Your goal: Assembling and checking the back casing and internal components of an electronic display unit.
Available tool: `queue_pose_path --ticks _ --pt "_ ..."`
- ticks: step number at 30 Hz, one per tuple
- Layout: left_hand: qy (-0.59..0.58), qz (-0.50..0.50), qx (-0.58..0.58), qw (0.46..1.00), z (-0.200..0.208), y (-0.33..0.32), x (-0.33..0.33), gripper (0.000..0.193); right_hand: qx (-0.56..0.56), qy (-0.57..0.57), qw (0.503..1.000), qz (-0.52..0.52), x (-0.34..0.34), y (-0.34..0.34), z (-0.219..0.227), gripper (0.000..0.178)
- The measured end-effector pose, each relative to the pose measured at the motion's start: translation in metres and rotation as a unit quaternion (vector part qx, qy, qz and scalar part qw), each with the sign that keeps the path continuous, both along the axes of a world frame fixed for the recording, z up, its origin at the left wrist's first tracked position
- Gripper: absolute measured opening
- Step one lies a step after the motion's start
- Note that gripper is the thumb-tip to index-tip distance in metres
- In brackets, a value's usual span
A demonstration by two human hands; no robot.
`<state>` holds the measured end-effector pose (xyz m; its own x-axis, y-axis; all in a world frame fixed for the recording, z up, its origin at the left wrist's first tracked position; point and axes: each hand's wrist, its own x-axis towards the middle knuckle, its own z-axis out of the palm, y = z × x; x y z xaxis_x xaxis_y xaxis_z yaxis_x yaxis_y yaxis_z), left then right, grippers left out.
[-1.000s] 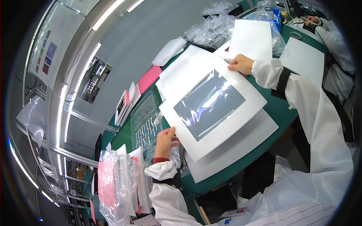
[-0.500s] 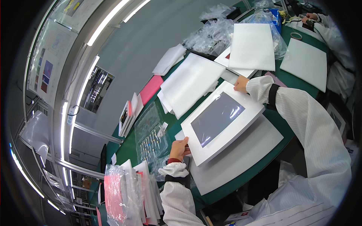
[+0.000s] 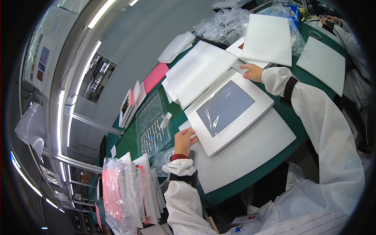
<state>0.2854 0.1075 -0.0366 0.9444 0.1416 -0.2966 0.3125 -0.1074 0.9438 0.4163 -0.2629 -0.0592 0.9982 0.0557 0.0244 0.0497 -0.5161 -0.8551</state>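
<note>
A white framed panel with a grey, glossy screen [image 3: 226,109] lies face up on a pale foam sheet [image 3: 243,156]. Beside its left edge is my left hand [image 3: 183,141], thumb and fingers apart, the fingertips close to the frame; whether they touch it is hard to tell. My right hand [image 3: 253,73] is at the panel's far corner, its fingers parted and holding nothing. Just beyond the panel rests a stack of white foam sheets [image 3: 201,72].
Left of the panel, a clear plastic tray [image 3: 153,131] holds several small thin parts. Bagged pink and white sheets [image 3: 117,196] stand at the near left. Another foam sheet [image 3: 268,39], crumpled plastic bags [image 3: 223,25] and a tape roll [image 3: 315,35] lie farther back. A co-worker's hand [image 3: 331,19] shows at far right.
The panel, tilted up and gripped in both hands before, now lies lower on the foam sheet. My right hand has let go of its far edge, and my left fingers have loosened.
</note>
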Motion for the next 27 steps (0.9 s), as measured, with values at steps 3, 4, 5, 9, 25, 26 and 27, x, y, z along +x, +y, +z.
queue_pose_path --ticks 3,4,5,9,25,26,27 --pt "-0.041 0.02 -0.016 0.999 0.007 0.002 -0.01 0.036 0.042 -0.004 0.999 -0.005 -0.01 -0.007 0.012 0.043" --pt "-0.051 0.017 -0.002 0.999 0.009 0.001 -0.016 0.035 0.055 -0.023 0.998 0.012 -0.02 -0.013 0.012 0.043" --pt "-0.063 0.017 0.014 0.998 0.013 0.001 -0.026 0.035 0.07 -0.043 0.996 0.031 -0.034 -0.014 0.017 0.042" --pt "0.058 -0.029 0.047 0.997 0.003 -0.011 -0.044 0.039 -0.056 0.004 0.998 0.028 -0.089 -0.021 0.011 0.032" --pt "0.124 -0.068 0.064 0.988 0.0 -0.01 -0.048 0.027 -0.003 0.14 0.988 0.06 -0.086 -0.04 -0.007 0.025" --pt "0.124 -0.073 0.051 0.988 0.003 -0.011 -0.049 0.025 -0.003 0.133 0.989 0.06 -0.087 -0.041 -0.004 0.025" --pt "0.124 -0.075 0.05 0.988 0.005 -0.01 -0.046 0.025 -0.004 0.134 0.989 0.058 -0.087 -0.042 -0.001 0.025"
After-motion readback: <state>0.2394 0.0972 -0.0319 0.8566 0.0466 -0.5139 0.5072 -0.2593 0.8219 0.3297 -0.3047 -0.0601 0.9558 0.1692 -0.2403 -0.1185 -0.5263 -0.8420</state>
